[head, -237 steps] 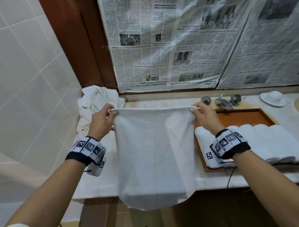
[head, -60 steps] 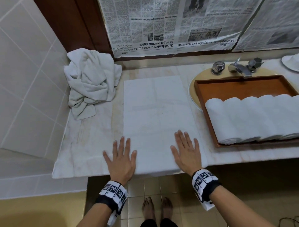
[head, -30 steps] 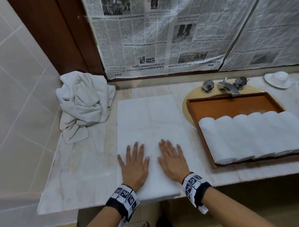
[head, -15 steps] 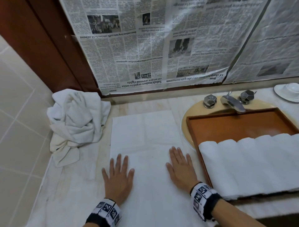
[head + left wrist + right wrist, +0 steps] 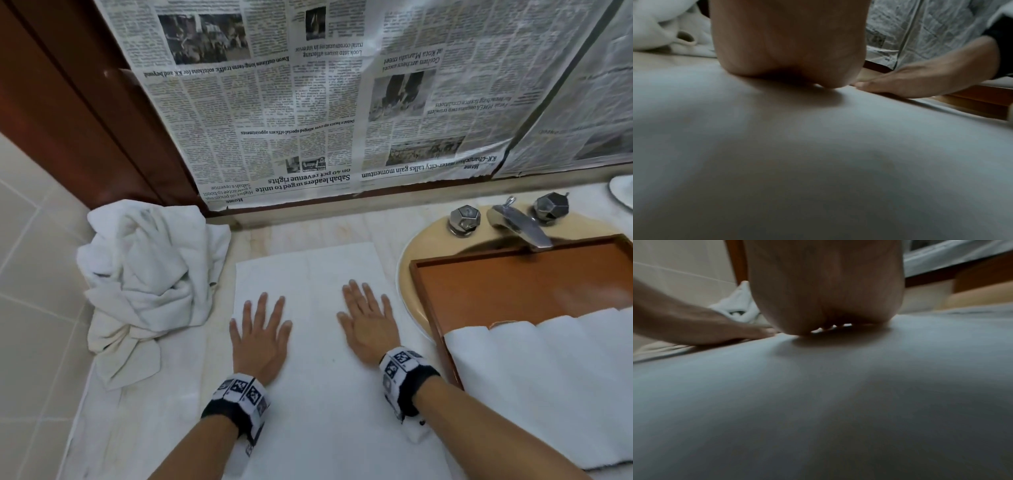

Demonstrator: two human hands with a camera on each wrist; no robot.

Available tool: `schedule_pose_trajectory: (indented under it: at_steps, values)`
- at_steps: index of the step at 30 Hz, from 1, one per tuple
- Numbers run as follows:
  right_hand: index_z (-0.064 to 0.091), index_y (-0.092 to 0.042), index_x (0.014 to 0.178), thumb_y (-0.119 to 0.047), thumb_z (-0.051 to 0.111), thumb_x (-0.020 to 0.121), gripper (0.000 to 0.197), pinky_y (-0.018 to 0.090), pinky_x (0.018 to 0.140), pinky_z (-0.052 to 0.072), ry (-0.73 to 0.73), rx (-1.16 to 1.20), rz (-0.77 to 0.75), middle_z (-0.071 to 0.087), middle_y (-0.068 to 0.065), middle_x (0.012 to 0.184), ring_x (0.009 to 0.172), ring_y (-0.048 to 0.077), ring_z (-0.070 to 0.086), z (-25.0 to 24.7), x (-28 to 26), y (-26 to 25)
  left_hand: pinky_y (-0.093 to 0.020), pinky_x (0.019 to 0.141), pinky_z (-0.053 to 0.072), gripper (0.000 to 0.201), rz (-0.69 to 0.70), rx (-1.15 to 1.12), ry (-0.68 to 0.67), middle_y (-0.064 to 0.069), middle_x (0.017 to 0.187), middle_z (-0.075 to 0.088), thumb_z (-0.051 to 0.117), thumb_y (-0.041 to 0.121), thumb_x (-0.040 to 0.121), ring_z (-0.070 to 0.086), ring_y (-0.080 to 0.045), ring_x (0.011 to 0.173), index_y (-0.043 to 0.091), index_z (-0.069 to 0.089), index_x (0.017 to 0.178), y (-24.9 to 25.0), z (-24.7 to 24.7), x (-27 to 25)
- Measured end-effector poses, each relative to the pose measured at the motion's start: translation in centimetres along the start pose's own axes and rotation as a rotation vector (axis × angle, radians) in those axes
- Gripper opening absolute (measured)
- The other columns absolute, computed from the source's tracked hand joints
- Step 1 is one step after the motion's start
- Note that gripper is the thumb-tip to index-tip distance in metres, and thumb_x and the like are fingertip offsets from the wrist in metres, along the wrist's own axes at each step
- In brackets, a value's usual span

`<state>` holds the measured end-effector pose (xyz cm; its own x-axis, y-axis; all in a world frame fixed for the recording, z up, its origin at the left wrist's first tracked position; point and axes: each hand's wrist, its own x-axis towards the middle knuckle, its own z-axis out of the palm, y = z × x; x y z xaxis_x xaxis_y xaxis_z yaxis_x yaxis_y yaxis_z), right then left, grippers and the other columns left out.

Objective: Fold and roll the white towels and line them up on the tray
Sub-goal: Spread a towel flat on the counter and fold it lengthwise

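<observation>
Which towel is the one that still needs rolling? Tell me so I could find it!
Find the marble counter under the newspaper-covered wall. The flat white towel lies spread in its middle, with the left hand and right hand pressing on it. Unlike the crumpled white towel heap beside it, it lies smooth.

Flat towel (image 5: pixel 318 394) at frame centre on the worktop (image 5: pixel 144 411); towel heap (image 5: pixel 144 274) left, tray (image 5: pixel 513 287) with rolled towels (image 5: pixel 548 377) right.
</observation>
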<state>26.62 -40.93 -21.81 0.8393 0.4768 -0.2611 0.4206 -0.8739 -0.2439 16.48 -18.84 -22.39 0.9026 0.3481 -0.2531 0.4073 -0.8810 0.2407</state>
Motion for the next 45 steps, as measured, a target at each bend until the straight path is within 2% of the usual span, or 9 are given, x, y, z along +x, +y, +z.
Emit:
schedule_pose_trajectory:
  at_steps: [3,7,11,15,18,25,29,35,45]
  values:
    - [-0.011,-0.02,0.158,-0.045,0.01,0.106,0.061,0.043,0.123,-0.009,0.007,0.045,0.108,-0.02,-0.006,0.164,0.151,0.012,-0.017,-1.1,1.0,1.4,-0.054,0.122,-0.004,0.06,-0.059,-0.021,0.01,0.011,0.167,-0.011,0.005,0.061,0.098,-0.013,-0.022,0.153,0.048,-0.003,0.156,-1.4,-1.0,1.3]
    - [0.013,-0.005,0.157,-0.036,0.032,0.105,0.063,0.037,0.123,0.012,0.135,0.179,0.208,0.013,0.01,0.165,0.151,0.024,0.012,-2.7,-0.2,1.2,-0.058,0.121,0.007,0.059,-0.05,-0.006,0.037,-0.001,0.167,0.006,0.022,0.049,0.103,0.005,-0.029,0.153,0.03,0.018,0.158,-0.5,-2.6,3.4]
    - [0.036,-0.003,0.146,-0.026,0.045,0.102,0.05,0.039,0.112,0.031,0.201,0.256,0.325,0.04,0.015,0.145,0.134,0.031,0.037,-2.9,-2.9,1.3,-0.051,0.108,0.034,0.059,0.184,-0.093,0.12,-0.008,0.155,0.036,0.041,0.047,0.097,0.041,-0.033,0.134,0.02,0.042,0.149,3.5,-4.5,6.4]
    - [0.053,-0.001,0.126,-0.019,0.053,0.099,0.032,0.041,0.096,0.042,0.246,0.323,0.44,0.048,0.017,0.13,0.119,0.034,0.046,-2.2,-4.2,1.8,-0.041,0.102,0.036,0.052,0.478,-0.05,-0.02,-0.003,0.148,0.042,0.048,0.042,0.102,0.043,-0.028,0.129,0.027,0.041,0.151,10.4,-4.6,9.3]
    - [0.058,-0.001,0.124,-0.017,0.054,0.098,0.03,0.039,0.091,0.045,0.265,0.335,0.469,0.049,0.016,0.129,0.116,0.033,0.049,-2.3,-4.4,2.0,-0.04,0.101,0.04,0.044,0.606,-0.04,-0.093,-0.002,0.144,0.046,0.048,0.035,0.103,0.045,-0.027,0.125,0.031,0.046,0.147,14.6,-4.1,11.1]
    - [0.06,-0.004,0.122,-0.017,0.055,0.099,0.028,0.033,0.091,0.045,0.305,0.413,0.488,0.052,0.01,0.126,0.115,0.027,0.053,-2.0,-4.8,2.2,-0.042,0.094,0.042,0.032,0.692,0.04,-0.189,0.002,0.127,0.051,0.055,0.029,0.1,0.047,-0.025,0.115,0.041,0.062,0.129,18.1,-3.0,13.3]
    - [0.063,-0.005,0.097,-0.013,0.059,0.094,0.009,0.034,0.078,0.046,0.373,0.396,0.489,0.058,0.01,0.105,0.099,0.027,0.057,-1.6,-4.4,2.0,-0.041,0.089,0.044,0.021,0.669,-0.034,-0.189,0.004,0.119,0.052,0.06,0.03,0.097,0.047,-0.023,0.111,0.034,0.07,0.115,18.4,-2.9,13.6]
    - [0.052,-0.011,0.082,-0.017,0.056,0.092,0.012,0.036,0.064,0.046,0.349,0.505,0.522,0.055,0.002,0.084,0.074,0.022,0.054,-2.8,-4.4,2.1,-0.035,0.075,0.044,0.017,0.676,-0.063,-0.205,0.002,0.112,0.052,0.056,0.018,0.099,0.05,-0.023,0.105,0.023,0.068,0.11,18.3,-2.5,13.5]
    - [0.061,-0.007,0.111,-0.016,0.061,0.094,0.02,0.03,0.077,0.046,0.37,0.583,0.553,0.063,0.004,0.097,0.09,0.021,0.059,-3.6,-5.2,2.7,-0.037,0.078,0.049,0.016,0.608,-0.196,-0.088,0.001,0.108,0.053,0.051,0.021,0.102,0.056,-0.022,0.096,0.023,0.064,0.111,19.5,-2.5,14.9]
